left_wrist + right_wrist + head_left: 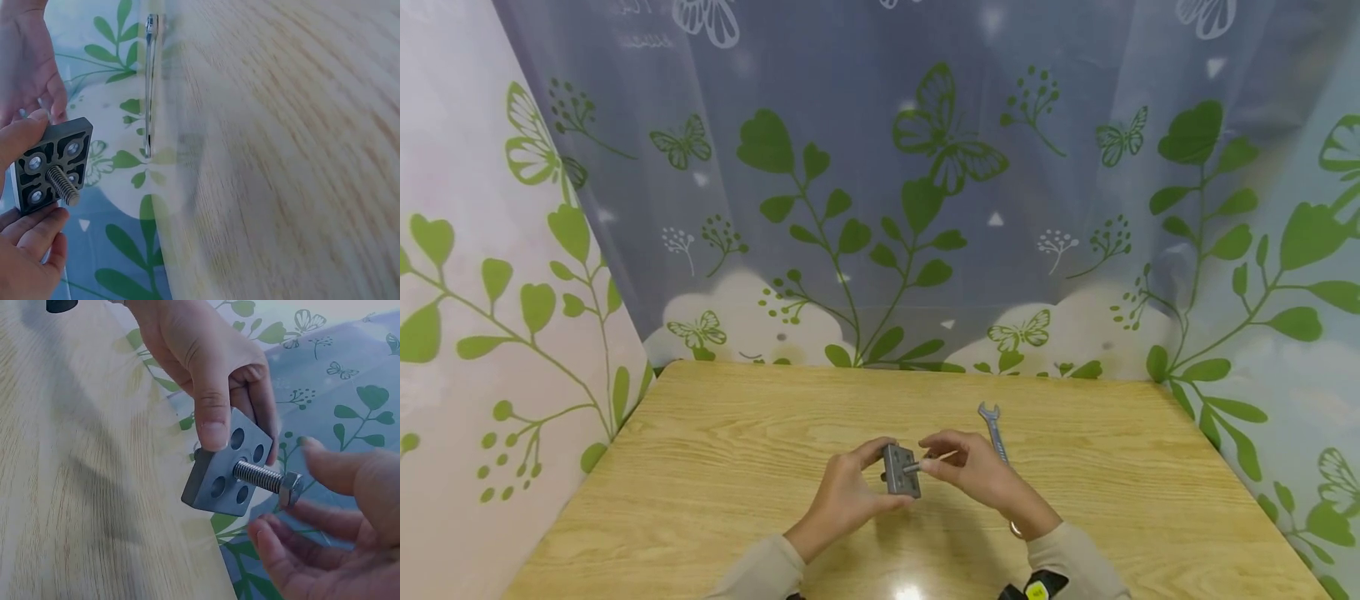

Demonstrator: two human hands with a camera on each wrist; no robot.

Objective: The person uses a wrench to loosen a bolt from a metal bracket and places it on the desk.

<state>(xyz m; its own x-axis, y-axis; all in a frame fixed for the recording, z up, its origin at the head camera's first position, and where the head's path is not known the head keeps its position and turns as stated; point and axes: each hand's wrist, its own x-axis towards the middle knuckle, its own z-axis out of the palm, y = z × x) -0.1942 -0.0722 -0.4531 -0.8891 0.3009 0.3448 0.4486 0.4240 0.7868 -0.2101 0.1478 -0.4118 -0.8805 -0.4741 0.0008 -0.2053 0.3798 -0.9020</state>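
2 beige sleeves (763, 571), black wrist device (1051, 581) with yellow patch (1037, 592)

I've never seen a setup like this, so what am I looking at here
There's no robot here, just a person's two bare hands. The wide picture comes from a camera on the head, looking forward and down; the other two come from cameras worn on the left and right wrists. The left hand grips a gray block by its edges, with a bolt running through it. The right hand is spread loosely around the bolt's head. A wrench lies on the table, partly hidden behind that hand.
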